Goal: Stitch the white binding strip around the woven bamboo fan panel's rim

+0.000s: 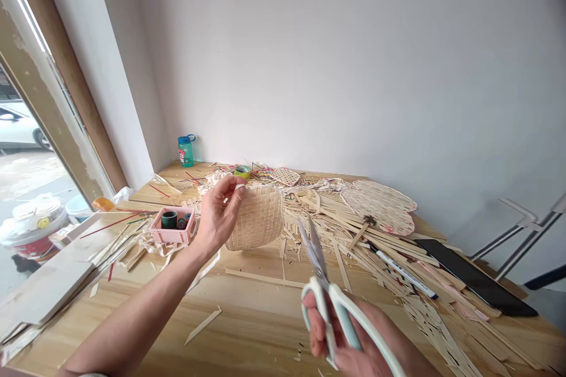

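Closest to the camera, a right hand (336,330) is gripping the pale green loop handles of a pair of scissors (331,297) firmly, its blades nearly shut and pointing up and away, apparently to keep the tips clear of the wrist and the work. Beyond it, a left hand (219,215) is curling around one side of a woven bamboo basket (260,218), fingertips hooked over its rim, steadying it; whether the basket is lifted off the desk (132,321) or resting there, I cannot tell. Loose bamboo strips (349,230) are heaping up to the right, seemingly swept aside, leaving open wood between the hands and the near edge. A pink plastic tray (172,237) holding spools is sitting just left of the basket, within easy reach.
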